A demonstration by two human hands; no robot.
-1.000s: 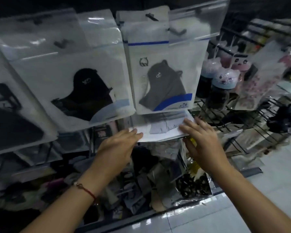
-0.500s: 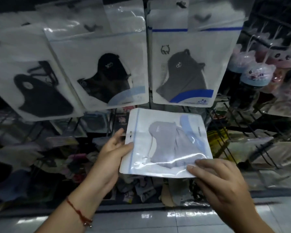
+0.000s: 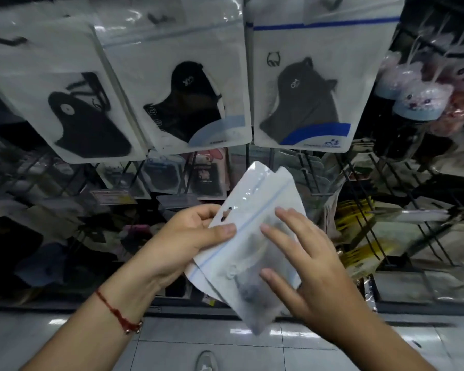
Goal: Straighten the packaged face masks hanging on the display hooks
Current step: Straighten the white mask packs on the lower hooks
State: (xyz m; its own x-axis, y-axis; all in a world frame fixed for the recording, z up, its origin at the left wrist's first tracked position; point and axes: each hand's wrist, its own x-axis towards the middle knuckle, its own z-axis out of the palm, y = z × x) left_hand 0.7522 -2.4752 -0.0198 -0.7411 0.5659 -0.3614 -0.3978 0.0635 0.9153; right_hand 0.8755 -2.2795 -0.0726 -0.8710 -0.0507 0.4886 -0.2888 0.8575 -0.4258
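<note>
far left on the rack hangs a white packet with a black mask [image 3: 89, 121], tilted so its lower edge swings right. next to it, overlapping its edge, a second black-mask packet [image 3: 188, 103] with a pale blue curve at the bottom also hangs askew. to the right a grey-mask packet [image 3: 303, 100] with a dark blue stripe hangs nearly square. all three sit on the upper row of the wire display rack [image 3: 359, 183].

below them, in front of the rack, the left hand [image 3: 188, 236] pinches the hang-hole corner of a loose translucent mask packet [image 3: 252, 210], thumb on the front face and fingers behind; a red string bracelet [image 3: 113, 311] circles that wrist. the packet is off any hook, held tilted with its zip-seal end up and away. the right hand [image 3: 306, 266] lies over the packet's lower right part with fingers spread and mostly straight, thumb at its edge; it looks like a press rather than a grasp, though motion blur makes that uncertain.

at the far right hang pastel plush items [image 3: 423, 95] in clear wrapping.
</note>
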